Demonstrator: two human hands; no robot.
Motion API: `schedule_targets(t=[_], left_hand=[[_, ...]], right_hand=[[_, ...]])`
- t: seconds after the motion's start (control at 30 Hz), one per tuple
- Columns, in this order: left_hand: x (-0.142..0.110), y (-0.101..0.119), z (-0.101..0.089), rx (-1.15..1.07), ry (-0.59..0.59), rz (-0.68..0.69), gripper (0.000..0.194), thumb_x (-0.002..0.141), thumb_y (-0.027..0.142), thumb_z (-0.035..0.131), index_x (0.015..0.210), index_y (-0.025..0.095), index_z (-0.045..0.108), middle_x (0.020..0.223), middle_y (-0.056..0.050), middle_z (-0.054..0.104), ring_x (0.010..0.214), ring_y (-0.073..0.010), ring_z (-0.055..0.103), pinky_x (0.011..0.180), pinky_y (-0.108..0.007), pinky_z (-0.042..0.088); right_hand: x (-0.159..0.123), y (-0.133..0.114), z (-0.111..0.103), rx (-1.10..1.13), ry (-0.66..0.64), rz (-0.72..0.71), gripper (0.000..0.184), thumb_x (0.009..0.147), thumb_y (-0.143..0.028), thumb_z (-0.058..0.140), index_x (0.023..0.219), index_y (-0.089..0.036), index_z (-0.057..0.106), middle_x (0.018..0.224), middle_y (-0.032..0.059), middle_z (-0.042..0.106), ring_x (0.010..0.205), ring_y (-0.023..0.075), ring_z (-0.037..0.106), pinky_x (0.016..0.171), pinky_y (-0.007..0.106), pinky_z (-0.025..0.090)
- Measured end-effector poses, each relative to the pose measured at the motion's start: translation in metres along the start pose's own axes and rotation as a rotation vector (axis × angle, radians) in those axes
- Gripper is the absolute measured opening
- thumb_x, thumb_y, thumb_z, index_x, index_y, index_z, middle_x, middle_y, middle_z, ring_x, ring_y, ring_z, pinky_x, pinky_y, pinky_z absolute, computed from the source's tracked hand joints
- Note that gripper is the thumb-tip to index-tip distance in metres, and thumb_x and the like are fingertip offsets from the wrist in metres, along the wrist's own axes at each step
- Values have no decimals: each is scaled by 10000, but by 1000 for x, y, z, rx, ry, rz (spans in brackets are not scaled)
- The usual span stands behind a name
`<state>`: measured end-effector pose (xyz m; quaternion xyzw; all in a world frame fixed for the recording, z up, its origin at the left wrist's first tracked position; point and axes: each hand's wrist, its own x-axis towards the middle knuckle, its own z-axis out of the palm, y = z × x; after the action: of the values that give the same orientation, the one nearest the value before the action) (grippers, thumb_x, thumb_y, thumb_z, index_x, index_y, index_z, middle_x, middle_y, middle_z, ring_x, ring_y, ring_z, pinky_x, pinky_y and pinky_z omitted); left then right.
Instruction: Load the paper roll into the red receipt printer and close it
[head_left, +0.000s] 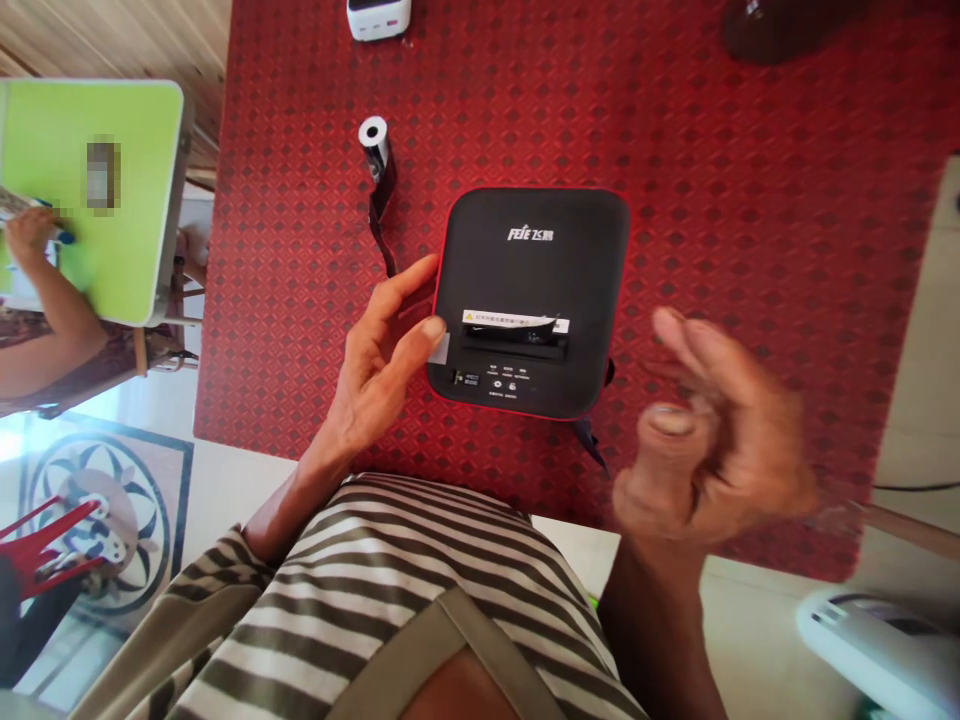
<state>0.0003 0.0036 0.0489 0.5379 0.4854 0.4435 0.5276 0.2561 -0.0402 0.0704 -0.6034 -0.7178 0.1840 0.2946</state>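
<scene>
"On the red worktop (750, 200), how does the left hand (375, 350) stand?"

"It comes from the lower left, with the wrist slightly bent. Its thumb lies over the top of the printer (532, 280), near the lower left corner, and the forefinger reaches the left edge higher up. Whether it grasps the printer firmly or only steadies it, I cannot tell."

"And the right hand (720, 440)?"

"This one is raised and rather blurred. It is released, with the fingers half bent and the thumb apart from them. The printer is to its left, near but not touching."

"Where is the printer exactly?"

"It is between the two hands, in front of the striped shirt (420, 560). Its top shows, with a slot (547, 348) and a white label (480, 319) along it."

"Which things are about it?"

"Beyond the left hand, a paper roll (373, 135) lies with a dark strip (381, 215) trailing toward the printer. Farther away there is a white device (379, 18). At the far left, a person's hand (31, 235) is over a green table (142, 260)."
</scene>
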Motion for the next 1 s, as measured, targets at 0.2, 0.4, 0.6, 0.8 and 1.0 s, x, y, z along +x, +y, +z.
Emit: schedule_targets(t=[0.2, 0.4, 0.6, 0.8, 1.0], left_hand=[[-8, -3, -4, -75, -59, 46, 606, 1185, 599, 917, 1762, 500, 763, 1863, -13, 798, 1788, -457, 743, 1456, -734, 684], [-5, -4, -1, -135, -24, -28, 646, 1096, 576, 934, 1715, 477, 777, 1812, 3, 837, 1743, -460, 766, 1391, -747, 707], [-6, -9, 1, 75, -31, -30, 692, 1138, 654, 757, 1810, 545, 634, 1850, 21, 785, 1782, -426, 718, 1377, -722, 713], [-8, -13, 4, 62, 9, -23, 698, 1140, 627, 825, 1810, 528, 656, 1828, 0, 811, 1802, -478, 692, 1365, -718, 700], [-5, -24, 7, -125, 14, 72, 618, 1149, 566, 869, 1750, 502, 734, 1803, 1, 828, 1738, -432, 762, 1378, -618, 702]], right_hand=[[-9, 3, 8, 19, 175, 103, 609, 1168, -673, 748, 1670, -354, 874, 1452, 187, 934, 1348, 523, 941, 968, 663, 820], [-27, 5, 11, 120, 408, 28, 486, 1263, -436, 674, 1696, -338, 871, 1376, 172, 989, 1138, 446, 1010, 1001, 594, 849], [-30, 9, 11, 41, 364, 47, 498, 1258, -478, 669, 1708, -343, 835, 1390, 169, 987, 1151, 462, 1009, 1008, 628, 860], [-31, 8, 12, 89, 402, 45, 469, 1270, -440, 728, 1707, -340, 867, 1373, 174, 990, 1136, 426, 1014, 1038, 574, 849], [-31, 16, 17, 84, 436, 17, 498, 1260, -560, 767, 1717, -378, 848, 1356, 101, 1000, 1087, 389, 1019, 996, 582, 870]])
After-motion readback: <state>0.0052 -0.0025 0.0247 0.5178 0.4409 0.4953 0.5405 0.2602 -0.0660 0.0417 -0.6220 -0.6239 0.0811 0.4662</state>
